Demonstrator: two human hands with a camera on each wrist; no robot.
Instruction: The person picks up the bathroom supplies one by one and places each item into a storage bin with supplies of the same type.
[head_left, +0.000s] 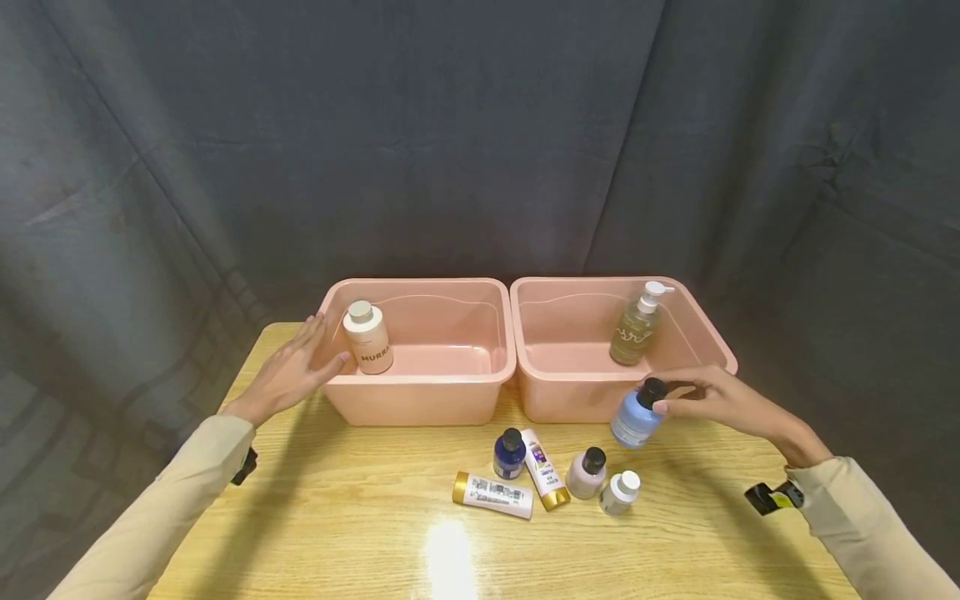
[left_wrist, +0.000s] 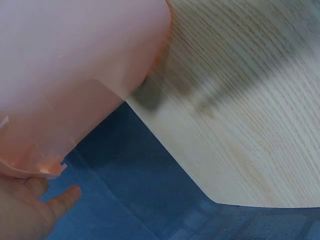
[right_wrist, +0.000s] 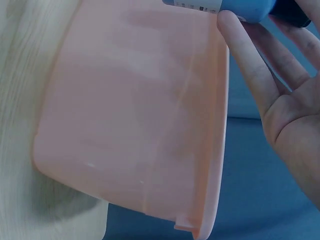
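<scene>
My right hand (head_left: 723, 406) holds a light blue bottle (head_left: 633, 421) with a black cap, pinching it near the cap. The bottle is tilted and overlaps the front wall of the right pink bin (head_left: 570, 400); in the right wrist view the blue bottle (right_wrist: 250, 9) shows at the top edge, by the bin's rim. My left hand (head_left: 288, 371) lies at the left rim of the left pink bin (head_left: 420, 404), fingers extended. A white bottle (head_left: 370, 340) marked MURRA stands in that bin. Inside the right bin is a greenish pump bottle (head_left: 633, 333) with a white pump.
In front of the bins lie two white tubes with gold caps, one crosswise (head_left: 495, 495) and one slanted (head_left: 543, 467). Beside them stand a dark blue bottle (head_left: 509, 457), a pale pink bottle (head_left: 586, 475) and a small white-capped bottle (head_left: 618, 493). Dark curtain (head_left: 420, 150) hangs behind the table.
</scene>
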